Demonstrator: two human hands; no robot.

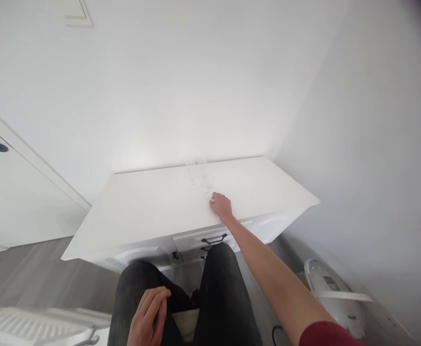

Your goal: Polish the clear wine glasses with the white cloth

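Note:
My right hand rests on the white top of a cabinet, with its fingers curled closed. A small pale bit shows at the fingertips, too small to name. Just beyond these fingers stand clear glass-like objects, faint against the white top; their exact shape and number are hard to make out. My left hand lies over my left thigh, fingers loosely stretched and side by side, holding nothing.
The cabinet's front has drawers with dark handles and a dark knob, close to my knees. A white wall rises behind it. On the right floor stands a white rounded appliance. A white slatted piece is at lower left.

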